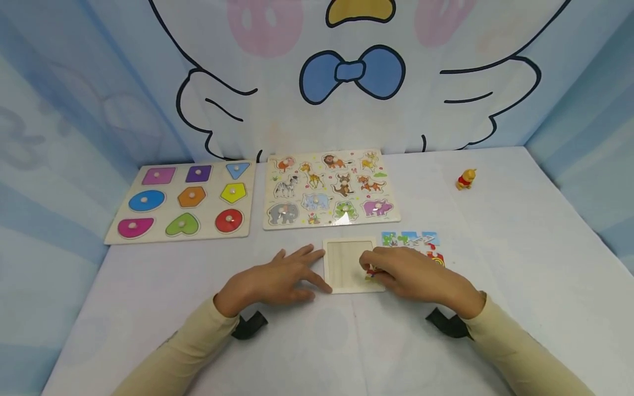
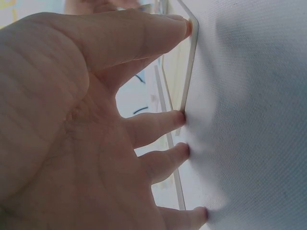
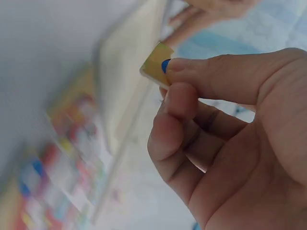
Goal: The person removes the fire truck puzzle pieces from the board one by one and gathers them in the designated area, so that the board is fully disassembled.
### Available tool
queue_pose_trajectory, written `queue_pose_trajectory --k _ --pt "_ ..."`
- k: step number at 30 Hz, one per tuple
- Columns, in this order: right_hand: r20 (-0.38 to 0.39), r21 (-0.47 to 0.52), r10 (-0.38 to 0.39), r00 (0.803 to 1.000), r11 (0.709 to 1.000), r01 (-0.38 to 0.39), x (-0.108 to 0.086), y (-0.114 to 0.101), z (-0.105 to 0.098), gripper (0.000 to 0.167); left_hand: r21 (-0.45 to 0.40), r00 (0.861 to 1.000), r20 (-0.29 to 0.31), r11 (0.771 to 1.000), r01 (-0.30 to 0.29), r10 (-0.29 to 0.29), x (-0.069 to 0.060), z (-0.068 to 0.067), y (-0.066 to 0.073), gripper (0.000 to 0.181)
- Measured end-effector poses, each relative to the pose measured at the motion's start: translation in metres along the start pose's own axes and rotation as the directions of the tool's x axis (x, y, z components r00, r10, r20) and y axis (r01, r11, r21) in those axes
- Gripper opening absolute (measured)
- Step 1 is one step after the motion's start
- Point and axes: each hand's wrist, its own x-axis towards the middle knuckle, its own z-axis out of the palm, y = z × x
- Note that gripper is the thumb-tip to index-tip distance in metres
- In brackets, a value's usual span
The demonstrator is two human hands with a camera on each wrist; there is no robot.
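A small wooden puzzle tray (image 1: pixel 344 269) lies in the middle of the table, its bare floor showing. My left hand (image 1: pixel 284 281) is spread beside it, fingertips touching the tray's left edge and the table. Over the tray's right side, my right hand (image 1: pixel 418 278) pinches a jigsaw piece (image 3: pixel 156 62) between thumb and fingers. Yellow with a spot of blue shows on that piece in the right wrist view. Several loose jigsaw pieces (image 1: pixel 410 238) lie right of the tray, partly hidden under the right hand.
Behind the tray lies an animal peg puzzle board (image 1: pixel 329 190). A shape peg puzzle board (image 1: pixel 163 212) is at the back left. A small yellow bear figurine (image 1: pixel 465 179) in red stands at the back right. A printed curtain (image 1: pixel 277 121) hangs behind the table.
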Motion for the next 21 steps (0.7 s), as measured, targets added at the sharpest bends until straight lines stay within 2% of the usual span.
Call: queue_pose_trajectory --k 5,11,13,17,21 --pt "-0.094 0.012 0.058 0.994 0.998 -0.057 -0.02 0.006 -0.029 0.023 -0.001 1.0 -0.002 1.0 0.001 -0.001 -0.001 0.0 0.002 0.031" --pt "-0.169 -0.018 0.16 0.972 0.986 -0.166 -0.06 0.028 -0.051 0.028 0.021 1.0 -0.002 1.0 0.005 -0.005 -0.001 -0.001 0.003 0.031" --pt "-0.151 -0.007 0.2 0.968 0.979 -0.204 -0.072 0.035 -0.052 0.027 0.028 1.0 -0.004 1.0 0.007 -0.007 -0.002 -0.001 0.002 0.031" --pt "-0.033 0.042 0.269 0.963 0.963 -0.267 -0.087 0.045 -0.047 0.026 0.019 1.0 -0.003 1.0 0.002 -0.001 -0.002 -0.002 0.002 0.03" --pt "0.053 0.07 0.266 0.963 0.961 -0.269 -0.095 0.051 -0.04 0.028 0.006 1.0 -0.002 1.0 -0.012 0.012 -0.002 0.0 0.001 0.031"
